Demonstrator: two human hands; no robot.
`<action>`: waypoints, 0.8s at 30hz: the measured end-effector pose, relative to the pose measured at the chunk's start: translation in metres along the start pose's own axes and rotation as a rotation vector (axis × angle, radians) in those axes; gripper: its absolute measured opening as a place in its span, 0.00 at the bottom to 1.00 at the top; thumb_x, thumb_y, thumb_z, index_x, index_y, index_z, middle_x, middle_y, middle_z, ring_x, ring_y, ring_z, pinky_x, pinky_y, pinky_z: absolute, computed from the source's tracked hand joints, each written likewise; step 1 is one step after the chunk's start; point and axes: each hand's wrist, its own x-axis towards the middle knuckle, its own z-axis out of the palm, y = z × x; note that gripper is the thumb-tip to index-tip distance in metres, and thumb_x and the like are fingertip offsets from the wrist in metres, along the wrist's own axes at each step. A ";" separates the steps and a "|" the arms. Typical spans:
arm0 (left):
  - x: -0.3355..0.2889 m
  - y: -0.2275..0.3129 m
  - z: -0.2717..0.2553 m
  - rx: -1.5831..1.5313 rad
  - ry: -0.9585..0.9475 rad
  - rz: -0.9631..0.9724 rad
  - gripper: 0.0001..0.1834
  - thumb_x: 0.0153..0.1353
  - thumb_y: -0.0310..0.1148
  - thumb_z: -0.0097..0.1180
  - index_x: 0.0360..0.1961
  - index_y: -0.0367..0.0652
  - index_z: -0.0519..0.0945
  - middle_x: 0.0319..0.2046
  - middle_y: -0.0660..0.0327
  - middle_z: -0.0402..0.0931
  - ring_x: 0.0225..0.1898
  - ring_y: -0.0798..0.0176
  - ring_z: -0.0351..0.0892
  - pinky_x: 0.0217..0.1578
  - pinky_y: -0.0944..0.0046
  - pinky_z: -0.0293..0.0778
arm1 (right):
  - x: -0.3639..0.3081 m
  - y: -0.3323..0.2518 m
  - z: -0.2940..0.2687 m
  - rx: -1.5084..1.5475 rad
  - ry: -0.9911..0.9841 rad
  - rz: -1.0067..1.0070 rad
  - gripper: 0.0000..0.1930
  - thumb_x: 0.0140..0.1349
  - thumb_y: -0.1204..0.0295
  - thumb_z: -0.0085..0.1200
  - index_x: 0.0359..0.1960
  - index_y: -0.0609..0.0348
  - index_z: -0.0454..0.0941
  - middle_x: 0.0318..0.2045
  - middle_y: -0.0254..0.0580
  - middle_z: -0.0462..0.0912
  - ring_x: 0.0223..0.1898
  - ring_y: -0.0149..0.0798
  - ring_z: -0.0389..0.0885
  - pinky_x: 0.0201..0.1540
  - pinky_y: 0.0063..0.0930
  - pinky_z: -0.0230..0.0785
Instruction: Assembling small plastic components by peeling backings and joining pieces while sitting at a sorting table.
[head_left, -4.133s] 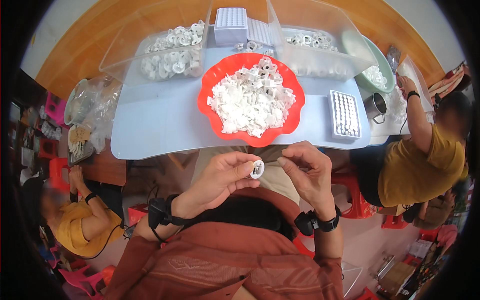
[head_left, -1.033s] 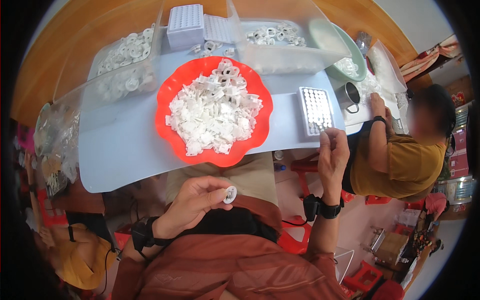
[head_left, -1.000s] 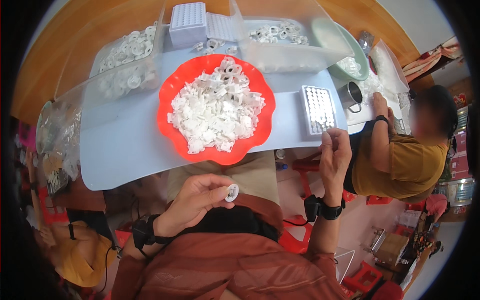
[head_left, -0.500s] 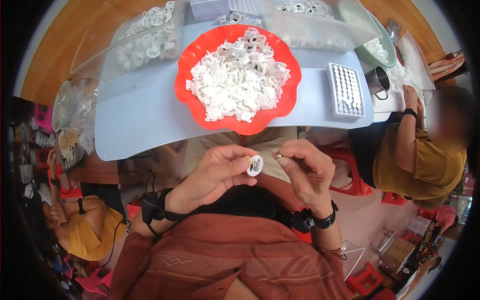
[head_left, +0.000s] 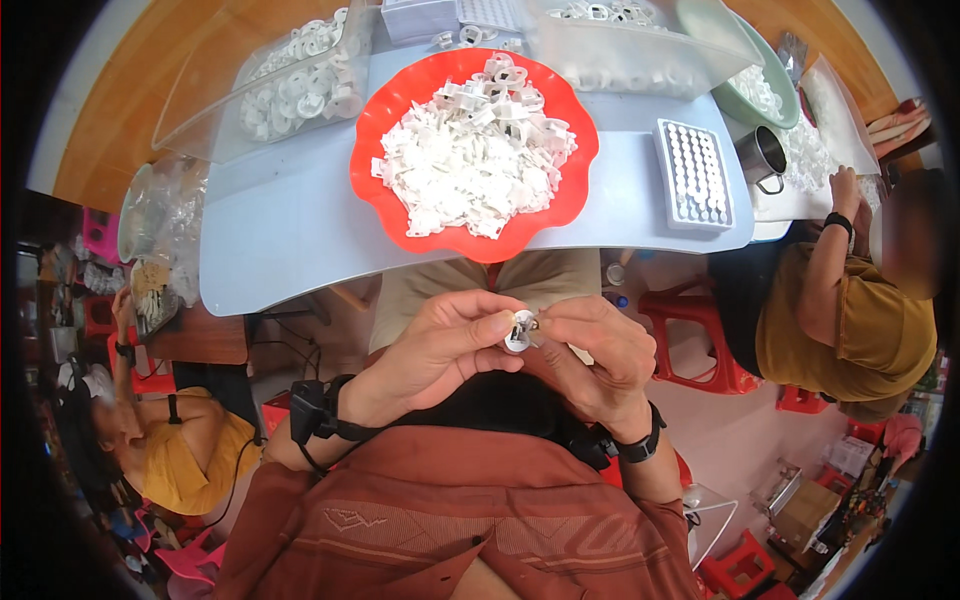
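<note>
My left hand [head_left: 450, 338] pinches a small round white plastic part [head_left: 516, 333] between thumb and fingers, above my lap. The part's face has a recess with dark and metallic pieces in it. My right hand [head_left: 598, 348] is closed in a pinch at the right edge of that part, holding a tiny metal piece [head_left: 534, 325] against it. The exact shape of this piece is too small to make out. Beyond my hands, a red scalloped tray [head_left: 480, 247] heaped with small white plastic parts [head_left: 475, 160] rests on the pale blue table [head_left: 285, 225].
On the table's right stands a clear box of round white pieces in rows [head_left: 695, 175], with a metal mug [head_left: 762, 160] beside it. Transparent bins [head_left: 185, 130] of white parts stand at the back. Co-workers sit at right [head_left: 850, 320] and left [head_left: 200, 450]. A red stool [head_left: 700, 350] is nearby.
My right hand has moved left, bringing the tiny metal piece from beside the white part up against it. The left hand keeps its hold. The co-worker's arm at the right has shifted.
</note>
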 end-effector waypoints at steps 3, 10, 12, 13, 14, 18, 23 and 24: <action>0.000 -0.002 0.000 0.001 -0.008 0.005 0.15 0.72 0.31 0.53 0.54 0.33 0.76 0.49 0.52 0.80 0.46 0.60 0.84 0.45 0.63 0.86 | 0.000 0.000 -0.001 -0.001 0.013 -0.033 0.14 0.47 0.86 0.66 0.36 0.60 0.82 0.33 0.42 0.85 0.32 0.43 0.85 0.33 0.30 0.77; 0.004 -0.007 0.005 0.018 0.005 -0.019 0.15 0.71 0.31 0.54 0.54 0.33 0.76 0.49 0.52 0.80 0.47 0.60 0.85 0.45 0.63 0.86 | -0.007 0.002 -0.008 -0.004 0.035 -0.044 0.15 0.45 0.87 0.66 0.35 0.60 0.81 0.32 0.41 0.85 0.32 0.43 0.85 0.33 0.30 0.77; 0.005 -0.008 0.006 0.020 0.010 -0.025 0.15 0.71 0.31 0.54 0.54 0.33 0.76 0.49 0.52 0.80 0.47 0.60 0.85 0.45 0.64 0.86 | -0.008 0.002 -0.009 0.004 0.045 -0.045 0.15 0.45 0.87 0.66 0.35 0.60 0.81 0.31 0.40 0.85 0.32 0.42 0.85 0.33 0.30 0.76; 0.006 -0.009 0.006 0.020 0.013 -0.030 0.15 0.71 0.31 0.54 0.54 0.33 0.77 0.49 0.52 0.80 0.47 0.60 0.85 0.45 0.64 0.86 | -0.009 0.002 -0.009 0.006 0.048 -0.044 0.15 0.45 0.87 0.66 0.35 0.60 0.81 0.31 0.40 0.85 0.32 0.42 0.85 0.33 0.30 0.76; 0.006 -0.009 0.006 0.022 0.015 -0.031 0.15 0.71 0.31 0.54 0.54 0.33 0.77 0.49 0.52 0.80 0.47 0.60 0.85 0.45 0.64 0.86 | -0.009 0.002 -0.010 -0.011 0.041 -0.043 0.15 0.45 0.87 0.66 0.35 0.60 0.81 0.31 0.40 0.85 0.32 0.42 0.85 0.32 0.29 0.76; 0.007 -0.011 0.007 0.025 0.033 -0.039 0.15 0.71 0.31 0.55 0.54 0.34 0.77 0.49 0.52 0.80 0.47 0.60 0.84 0.45 0.63 0.86 | -0.011 0.001 -0.013 -0.075 0.012 -0.043 0.15 0.44 0.86 0.67 0.35 0.59 0.80 0.31 0.40 0.85 0.31 0.42 0.84 0.31 0.28 0.76; 0.008 -0.012 0.008 0.025 0.046 -0.040 0.14 0.71 0.30 0.55 0.54 0.34 0.77 0.48 0.53 0.81 0.46 0.60 0.85 0.45 0.63 0.86 | -0.012 0.001 -0.012 -0.134 0.016 -0.067 0.16 0.44 0.86 0.67 0.35 0.59 0.80 0.32 0.40 0.85 0.32 0.41 0.84 0.31 0.28 0.76; 0.008 -0.012 0.008 0.025 0.052 -0.039 0.14 0.71 0.30 0.55 0.54 0.34 0.77 0.48 0.53 0.81 0.46 0.60 0.85 0.45 0.63 0.86 | -0.012 0.001 -0.012 -0.158 0.017 -0.077 0.16 0.44 0.86 0.67 0.35 0.59 0.80 0.32 0.39 0.84 0.32 0.41 0.84 0.31 0.28 0.76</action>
